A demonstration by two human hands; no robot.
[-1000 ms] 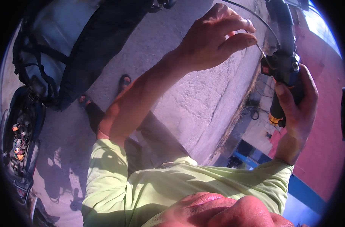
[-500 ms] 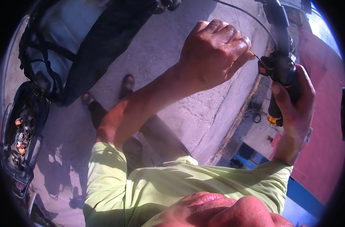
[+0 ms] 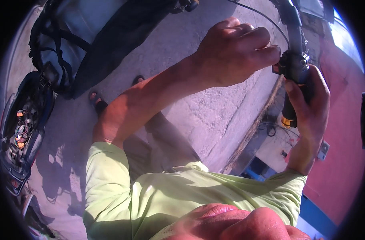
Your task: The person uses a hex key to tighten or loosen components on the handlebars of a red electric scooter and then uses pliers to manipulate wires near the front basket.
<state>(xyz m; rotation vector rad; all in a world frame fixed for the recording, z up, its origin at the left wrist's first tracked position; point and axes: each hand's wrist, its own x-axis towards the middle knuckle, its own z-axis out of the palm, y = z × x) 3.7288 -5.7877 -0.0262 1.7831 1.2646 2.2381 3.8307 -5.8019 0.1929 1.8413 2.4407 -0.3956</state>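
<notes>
My right hand (image 3: 310, 104) is wrapped round a dark handlebar grip (image 3: 289, 110) with a gold-coloured end ring. Above it sits a black control clamp (image 3: 294, 64) with metal fittings, on the dark bar (image 3: 291, 16). A black cable (image 3: 270, 22) curves alongside the bar. My left hand (image 3: 238, 52) is closed with bent fingers just left of the clamp, its fingertips touching or very near it; the fingers hide what they hold.
A large black padded vehicle part (image 3: 110, 40) with straps lies upper left. Below it is an open black housing with exposed wires and orange connectors (image 3: 20, 140). Pale concrete ground (image 3: 206, 120) runs below me, bordered by a red wall (image 3: 338, 120) at right.
My left hand dipped, then shifted right to the clamp; the thin metal rod seen between its fingers earlier is now hidden. My right hand and the bar moved only slightly.
</notes>
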